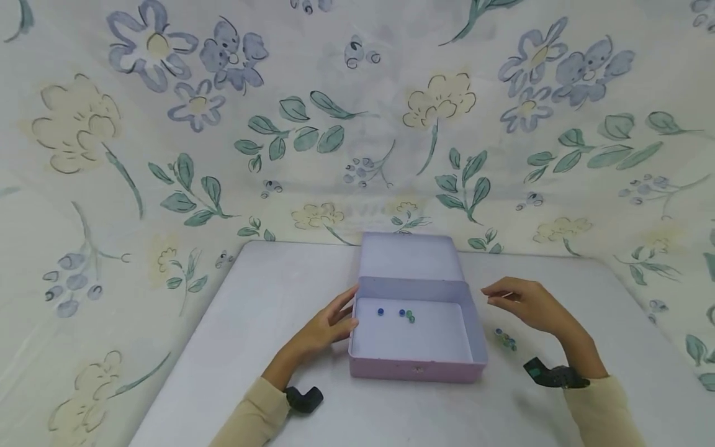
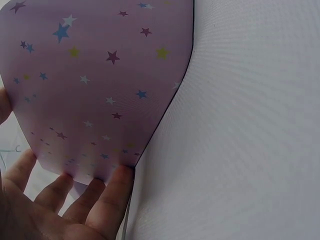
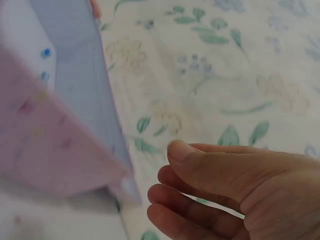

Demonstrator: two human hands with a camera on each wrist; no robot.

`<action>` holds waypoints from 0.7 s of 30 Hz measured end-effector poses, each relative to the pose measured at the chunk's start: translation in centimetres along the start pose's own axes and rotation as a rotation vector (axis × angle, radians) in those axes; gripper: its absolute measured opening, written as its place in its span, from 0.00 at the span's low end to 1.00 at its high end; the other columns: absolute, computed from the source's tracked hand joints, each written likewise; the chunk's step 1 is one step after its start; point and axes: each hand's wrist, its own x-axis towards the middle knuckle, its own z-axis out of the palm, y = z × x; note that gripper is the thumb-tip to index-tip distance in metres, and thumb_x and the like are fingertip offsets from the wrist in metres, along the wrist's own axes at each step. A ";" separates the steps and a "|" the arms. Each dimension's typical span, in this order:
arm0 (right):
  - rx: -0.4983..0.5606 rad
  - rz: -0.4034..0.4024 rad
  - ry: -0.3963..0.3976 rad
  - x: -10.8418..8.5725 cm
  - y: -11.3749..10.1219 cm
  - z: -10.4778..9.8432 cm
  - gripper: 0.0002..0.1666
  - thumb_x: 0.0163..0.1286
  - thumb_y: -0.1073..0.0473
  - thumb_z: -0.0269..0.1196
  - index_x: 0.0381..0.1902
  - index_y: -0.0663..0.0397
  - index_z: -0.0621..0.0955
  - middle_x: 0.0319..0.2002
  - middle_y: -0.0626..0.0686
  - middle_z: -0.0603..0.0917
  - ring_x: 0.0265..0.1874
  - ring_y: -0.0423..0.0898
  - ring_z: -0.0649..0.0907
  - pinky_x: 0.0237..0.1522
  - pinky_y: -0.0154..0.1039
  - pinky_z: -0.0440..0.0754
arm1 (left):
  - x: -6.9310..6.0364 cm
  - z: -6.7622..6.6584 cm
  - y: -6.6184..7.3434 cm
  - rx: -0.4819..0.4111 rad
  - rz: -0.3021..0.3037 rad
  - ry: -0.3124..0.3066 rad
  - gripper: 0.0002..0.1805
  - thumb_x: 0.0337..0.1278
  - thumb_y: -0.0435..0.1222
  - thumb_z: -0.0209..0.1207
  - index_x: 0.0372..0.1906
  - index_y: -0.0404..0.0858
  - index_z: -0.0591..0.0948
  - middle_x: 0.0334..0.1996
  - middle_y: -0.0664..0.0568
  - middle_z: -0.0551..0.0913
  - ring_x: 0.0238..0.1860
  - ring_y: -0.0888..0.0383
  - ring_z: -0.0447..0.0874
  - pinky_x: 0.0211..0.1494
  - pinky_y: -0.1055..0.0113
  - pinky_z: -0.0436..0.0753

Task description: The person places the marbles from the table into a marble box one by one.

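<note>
A lidded box [image 1: 385, 369], pink outside and lilac inside, stands open, with several small blue and green beads [image 1: 380, 311] on its floor. The left hand [image 1: 313, 332] rests its fingertips on the box's left side; in the left wrist view those fingers [image 2: 111, 197] touch the star-patterned wall [image 2: 95, 95]. Right of the box hovers the right hand [image 1: 527, 304], near a small cluster of beads [image 1: 505, 339] on the table. In the right wrist view, the right hand [image 3: 215, 185] has its thumb apart from loosely bent fingers, with nothing visible between them.
The box's raised lid [image 1: 410, 256] leans back at the far side. A white table [image 1: 268, 279] lies under everything, and a floral cloth [image 1: 357, 124] hangs behind it. Dark wrist-worn devices sit at both cuffs, the left one [image 1: 304, 399] close to the table.
</note>
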 end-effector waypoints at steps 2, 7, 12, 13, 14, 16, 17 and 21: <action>0.014 0.023 0.005 -1.2 1.0 0.2 0.11 0.68 0.64 0.65 0.48 0.55 0.86 0.43 0.52 0.89 0.40 0.34 0.85 0.43 0.29 0.86 | 0.0 -0.1 -0.1 -0.002 -0.011 0.005 0.41 0.71 0.38 0.57 0.81 0.56 0.50 0.82 0.53 0.43 0.80 0.38 0.47 0.70 0.45 0.73; 0.024 0.096 -0.003 -2.6 2.9 1.1 0.11 0.68 0.65 0.65 0.48 0.58 0.86 0.44 0.56 0.89 0.40 0.38 0.86 0.41 0.27 0.84 | 0.0 -0.1 0.1 0.001 -0.016 0.014 0.41 0.71 0.39 0.57 0.80 0.57 0.50 0.82 0.55 0.44 0.80 0.39 0.47 0.70 0.45 0.74; 0.007 0.148 -0.065 -3.2 4.0 2.0 0.10 0.68 0.66 0.65 0.47 0.57 0.87 0.44 0.54 0.89 0.41 0.40 0.86 0.43 0.28 0.85 | 0.0 0.0 -0.1 0.001 -0.016 0.011 0.41 0.71 0.40 0.57 0.80 0.58 0.50 0.82 0.55 0.44 0.80 0.39 0.48 0.69 0.44 0.74; 0.007 0.145 -0.083 -3.3 4.2 2.1 0.10 0.68 0.67 0.65 0.46 0.57 0.87 0.44 0.54 0.89 0.41 0.41 0.86 0.44 0.30 0.86 | 0.0 0.0 -0.1 0.001 -0.016 0.009 0.41 0.71 0.40 0.57 0.80 0.58 0.50 0.82 0.54 0.44 0.80 0.38 0.48 0.70 0.44 0.74; 0.007 0.141 -0.100 -3.3 4.2 2.3 0.10 0.67 0.68 0.65 0.46 0.57 0.87 0.43 0.54 0.90 0.41 0.42 0.87 0.44 0.32 0.86 | 0.0 0.0 -0.1 0.000 -0.018 0.006 0.41 0.71 0.41 0.58 0.80 0.58 0.50 0.82 0.55 0.44 0.80 0.38 0.47 0.70 0.44 0.74; 0.011 0.135 -0.129 -3.3 4.2 2.5 0.11 0.66 0.69 0.64 0.45 0.58 0.87 0.43 0.54 0.90 0.41 0.43 0.87 0.43 0.35 0.87 | 0.0 0.0 -0.2 0.002 -0.022 0.002 0.41 0.71 0.40 0.57 0.80 0.58 0.50 0.82 0.55 0.44 0.80 0.39 0.47 0.70 0.44 0.73; 0.012 0.130 -0.144 -3.3 4.3 2.7 0.11 0.66 0.70 0.64 0.44 0.58 0.87 0.43 0.54 0.90 0.41 0.44 0.87 0.43 0.36 0.88 | 0.0 0.0 -0.1 0.003 -0.020 0.002 0.41 0.71 0.39 0.57 0.80 0.57 0.50 0.82 0.55 0.43 0.80 0.38 0.47 0.70 0.43 0.73; -0.022 0.105 -0.177 -3.0 4.2 3.1 0.10 0.65 0.70 0.64 0.43 0.58 0.88 0.42 0.54 0.90 0.42 0.49 0.88 0.44 0.39 0.88 | 0.0 -0.1 0.1 0.005 -0.016 0.004 0.40 0.72 0.36 0.55 0.80 0.57 0.50 0.82 0.55 0.43 0.80 0.38 0.47 0.70 0.44 0.73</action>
